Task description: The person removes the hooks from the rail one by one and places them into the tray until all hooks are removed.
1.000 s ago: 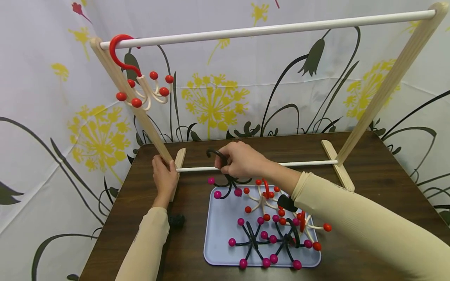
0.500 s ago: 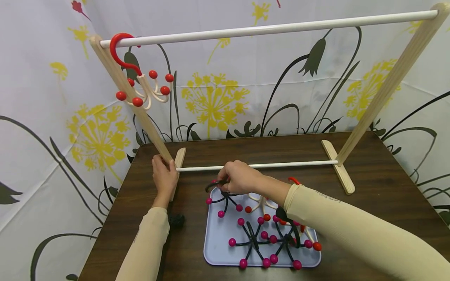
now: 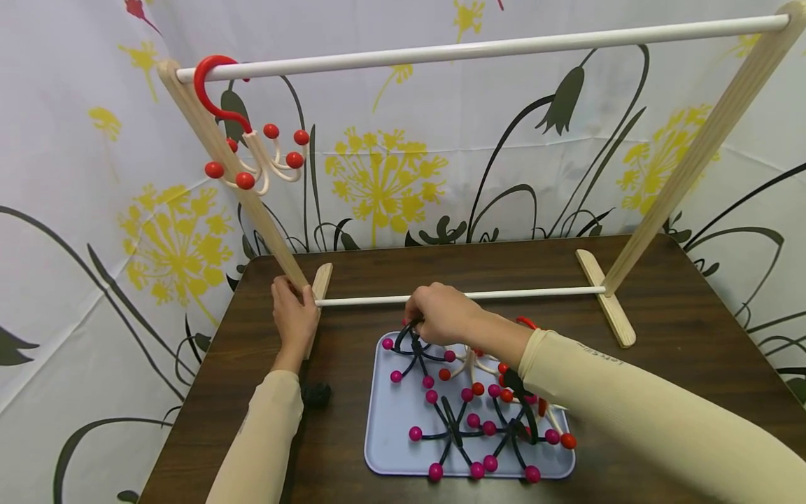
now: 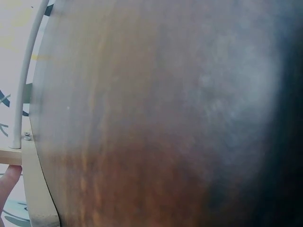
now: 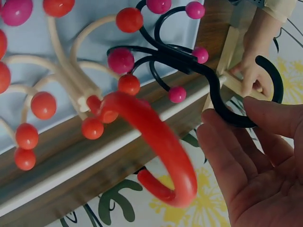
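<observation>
My left hand grips the foot of the wooden stand's left post; a finger shows at the left wrist view's edge. With thumb and fingers, my right hand pinches the hook of a black hanger tipped with pink balls. That hanger's arms spread over the back left of the blue tray. In the right wrist view, a cream hanger with a red hook and red balls stands close beside it. Two more black hangers lie at the tray's front.
A white top bar spans the stand, with a cream hanger with red balls hung by its red hook at the left end. A lower white bar runs behind the tray. The right foot stands on the dark table.
My right hand has lowered the black hanger from the lower bar to the tray's back left corner, then shifted slightly right. The left hand has stayed on the post.
</observation>
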The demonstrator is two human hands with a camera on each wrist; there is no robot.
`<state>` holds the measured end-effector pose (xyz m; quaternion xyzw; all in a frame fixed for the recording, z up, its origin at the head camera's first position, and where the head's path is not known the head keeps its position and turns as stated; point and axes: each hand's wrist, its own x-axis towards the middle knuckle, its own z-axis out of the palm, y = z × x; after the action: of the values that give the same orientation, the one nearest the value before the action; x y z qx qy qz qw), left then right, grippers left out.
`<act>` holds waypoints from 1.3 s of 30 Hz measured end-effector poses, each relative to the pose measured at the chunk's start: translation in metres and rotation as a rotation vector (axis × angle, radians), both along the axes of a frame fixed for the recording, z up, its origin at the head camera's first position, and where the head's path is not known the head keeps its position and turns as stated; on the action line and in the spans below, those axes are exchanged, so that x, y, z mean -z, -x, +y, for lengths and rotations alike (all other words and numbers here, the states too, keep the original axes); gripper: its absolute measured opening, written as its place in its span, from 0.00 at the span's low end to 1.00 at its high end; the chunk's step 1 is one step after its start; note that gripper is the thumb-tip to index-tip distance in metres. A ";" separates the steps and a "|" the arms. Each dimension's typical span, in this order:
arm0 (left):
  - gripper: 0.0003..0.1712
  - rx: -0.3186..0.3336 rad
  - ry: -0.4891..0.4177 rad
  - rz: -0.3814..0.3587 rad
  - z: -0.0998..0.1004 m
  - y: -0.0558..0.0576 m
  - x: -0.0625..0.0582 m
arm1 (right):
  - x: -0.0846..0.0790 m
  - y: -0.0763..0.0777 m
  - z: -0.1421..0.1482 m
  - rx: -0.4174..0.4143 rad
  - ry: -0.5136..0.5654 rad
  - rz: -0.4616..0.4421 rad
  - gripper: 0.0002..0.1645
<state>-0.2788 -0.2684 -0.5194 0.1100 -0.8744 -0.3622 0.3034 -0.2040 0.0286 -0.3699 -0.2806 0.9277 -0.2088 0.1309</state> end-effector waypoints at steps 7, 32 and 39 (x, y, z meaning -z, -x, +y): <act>0.18 -0.004 0.004 0.006 0.001 0.000 0.000 | -0.002 -0.001 0.008 0.017 -0.059 0.048 0.07; 0.19 0.013 -0.005 -0.001 0.002 -0.002 -0.003 | -0.015 -0.002 0.024 0.000 -0.166 0.051 0.09; 0.18 0.016 -0.008 0.007 0.001 -0.002 -0.004 | -0.026 0.003 0.030 -0.021 -0.114 0.091 0.06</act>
<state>-0.2764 -0.2673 -0.5158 0.1031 -0.8727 -0.3686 0.3031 -0.2068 0.0586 -0.3438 -0.2915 0.9400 -0.1414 0.1067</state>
